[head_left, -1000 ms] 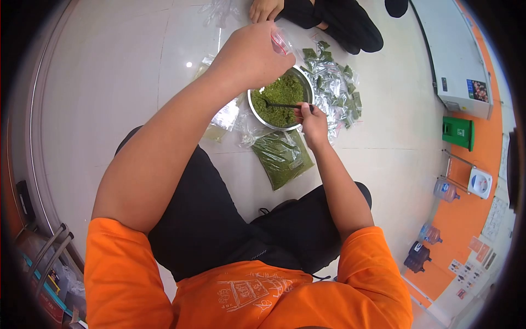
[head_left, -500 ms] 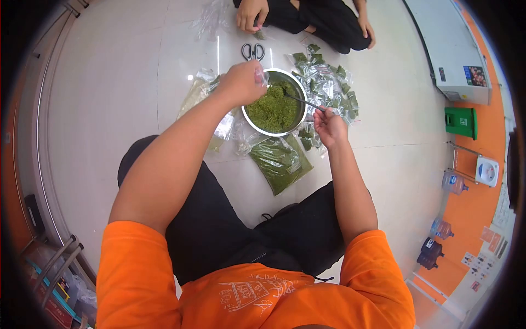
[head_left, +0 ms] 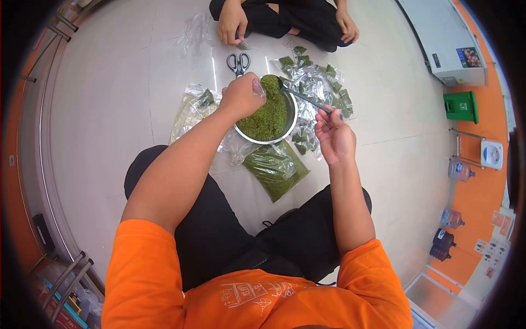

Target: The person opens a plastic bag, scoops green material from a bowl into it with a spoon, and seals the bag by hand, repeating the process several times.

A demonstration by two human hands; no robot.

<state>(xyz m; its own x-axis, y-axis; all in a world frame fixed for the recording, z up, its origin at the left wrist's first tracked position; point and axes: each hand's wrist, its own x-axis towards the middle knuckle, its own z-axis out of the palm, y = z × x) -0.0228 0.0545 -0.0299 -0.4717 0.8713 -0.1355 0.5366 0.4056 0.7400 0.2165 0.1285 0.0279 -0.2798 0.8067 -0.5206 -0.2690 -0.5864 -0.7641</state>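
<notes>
I sit on a tiled floor over a metal bowl [head_left: 290, 122] heaped with green flakes [head_left: 266, 118]. My left hand [head_left: 241, 96] is closed on a small clear bag [head_left: 257, 88] at the bowl's far left rim. A dark spoon [head_left: 304, 97] is gripped in my right hand [head_left: 334, 137], with its scoop full of green flakes raised next to the bag. A large clear bag of green flakes [head_left: 275, 168] lies on the floor just in front of the bowl.
Many small filled bags [head_left: 320, 88] are heaped right of the bowl. Empty clear bags [head_left: 192, 107] lie to its left, scissors [head_left: 238, 62] beyond it. Another person's hands [head_left: 233, 24] work opposite me. A white cabinet [head_left: 449, 44], a green bin [head_left: 461, 106] and water bottles [head_left: 459, 170] stand at the right.
My left hand came down from high above the bowl to its rim. My right hand lifted the spoon out of the flakes and drew back toward me, with the loaded scoop beside the bag.
</notes>
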